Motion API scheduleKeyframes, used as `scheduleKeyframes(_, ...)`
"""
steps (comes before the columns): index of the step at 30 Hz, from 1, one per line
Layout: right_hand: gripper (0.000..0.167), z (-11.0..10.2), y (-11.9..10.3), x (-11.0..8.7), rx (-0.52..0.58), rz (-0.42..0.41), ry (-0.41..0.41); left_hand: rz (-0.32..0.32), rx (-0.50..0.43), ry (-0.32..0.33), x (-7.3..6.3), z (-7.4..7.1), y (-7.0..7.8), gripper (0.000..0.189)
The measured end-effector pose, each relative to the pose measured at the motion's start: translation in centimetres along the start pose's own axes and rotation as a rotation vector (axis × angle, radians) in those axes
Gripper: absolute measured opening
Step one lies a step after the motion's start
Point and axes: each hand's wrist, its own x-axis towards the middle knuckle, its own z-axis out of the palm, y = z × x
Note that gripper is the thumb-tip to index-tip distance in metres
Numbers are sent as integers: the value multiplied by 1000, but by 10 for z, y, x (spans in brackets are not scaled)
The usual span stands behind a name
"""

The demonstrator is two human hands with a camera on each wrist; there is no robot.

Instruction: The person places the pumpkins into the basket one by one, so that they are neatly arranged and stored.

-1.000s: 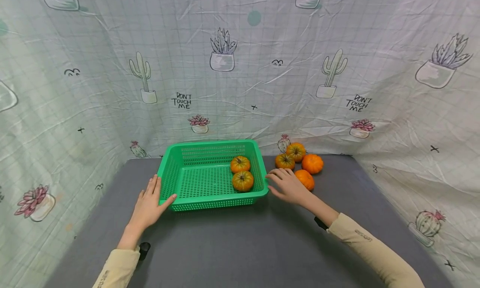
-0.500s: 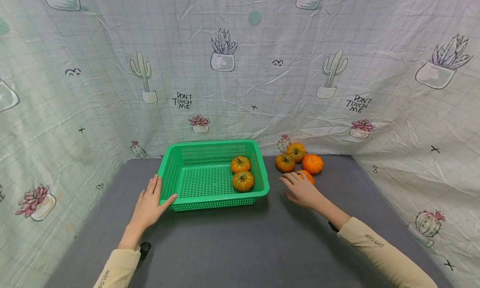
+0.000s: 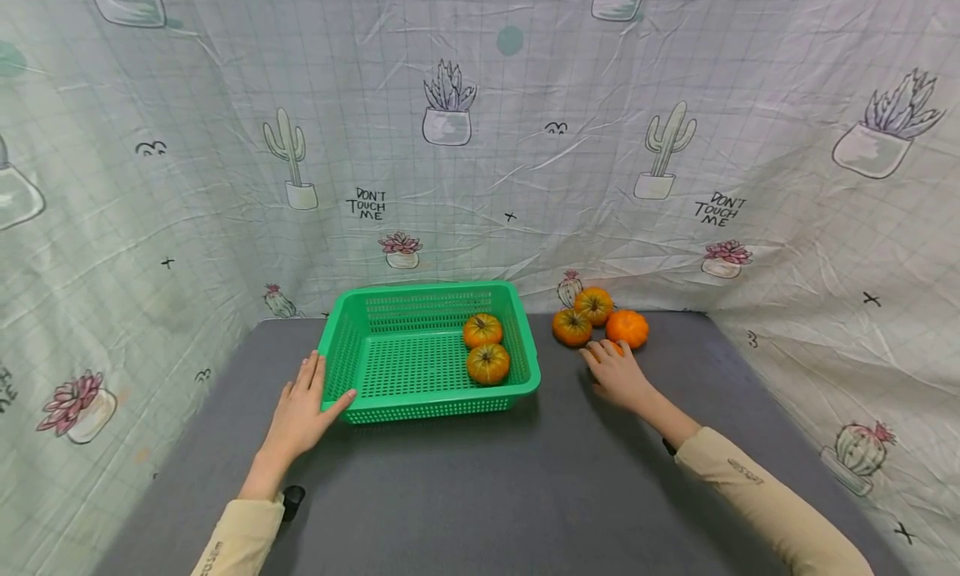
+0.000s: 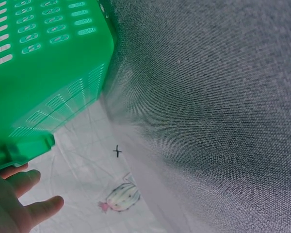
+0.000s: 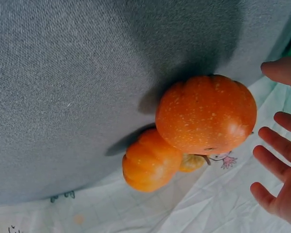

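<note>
My left hand [image 3: 300, 413] rests at the left front corner of a green plastic basket [image 3: 427, 405], its fingers straight along the rim. In the left wrist view, fingertips sit just by the basket's rim [image 4: 26, 150]. Two orange-green mini pumpkins, a rear one [image 3: 482, 331] and a front one [image 3: 488, 364], lie in the basket's right side. My right hand [image 3: 621, 378] hovers over the nearest bright orange mini pumpkin [image 5: 206, 114], mostly hiding it in the head view. The right wrist view shows the thumb and fingers spread apart, with a gap between them and this pumpkin.
Behind the right hand sit another orange pumpkin [image 3: 627, 328] and two orange-green ones, one nearer the basket [image 3: 572, 327] and one at the back [image 3: 593, 306]. A grey cloth covers the table [image 3: 480, 493]. Printed curtains [image 3: 510, 167] enclose its back and sides.
My right hand has moved right, from beside the basket's right rim to over the nearest orange pumpkin. The left hand and the basket have stayed in place.
</note>
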Motion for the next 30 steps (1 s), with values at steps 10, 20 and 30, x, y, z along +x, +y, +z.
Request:
scheduleKeyframes(10,68,13,10,5,-51,6,-50,7,-6,13,0,0,1,87)
scheduleKeyframes(20,79,23,19,8,-92,49,-178,4,-3,5,-2,-1,2,87)
scheduleKeyframes(30,74,27,25,9,-122,45,-178,5,-3,6,0,0,0,87)
